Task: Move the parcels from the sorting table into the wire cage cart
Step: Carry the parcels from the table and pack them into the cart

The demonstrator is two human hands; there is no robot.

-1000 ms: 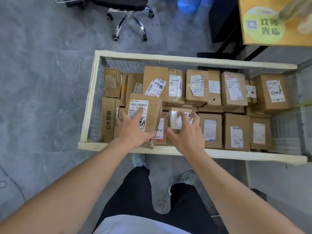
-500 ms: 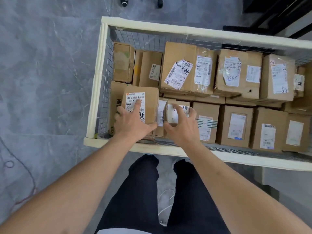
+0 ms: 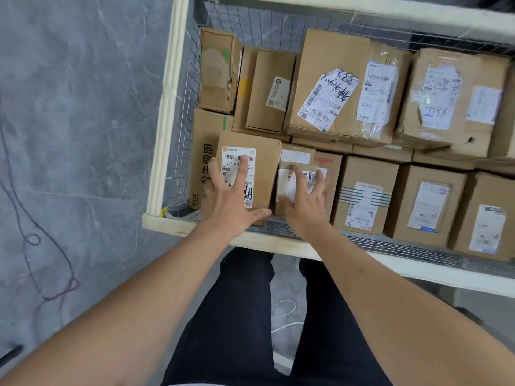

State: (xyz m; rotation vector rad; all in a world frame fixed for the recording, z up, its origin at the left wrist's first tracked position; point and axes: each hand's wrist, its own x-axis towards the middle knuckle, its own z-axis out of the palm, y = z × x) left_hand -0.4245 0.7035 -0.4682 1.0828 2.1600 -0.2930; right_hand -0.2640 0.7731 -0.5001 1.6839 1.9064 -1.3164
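Observation:
The wire cage cart (image 3: pixel 165 107), with a cream frame, stands in front of me and holds several brown cardboard parcels. My left hand (image 3: pixel 231 199) lies with spread, straight fingers on top of a labelled parcel (image 3: pixel 264 162) in the cart's near left corner. My right hand (image 3: pixel 305 201) rests the same way on a small white-labelled parcel (image 3: pixel 287 188) right beside it. Both parcels sit among the others in the front row. The sorting table is out of view.
Larger parcels (image 3: pixel 331 87) fill the back row and more boxes (image 3: pixel 365 196) line the front row to the right. A thin cable (image 3: pixel 33 238) loops on the grey floor at the left. My legs stand against the cart's near rail (image 3: pixel 418 271).
Both hands have moved the two parcels down into the cart's front left corner. The left parcel has settled flat, and my fingers have spread out on top. My head has leaned closer.

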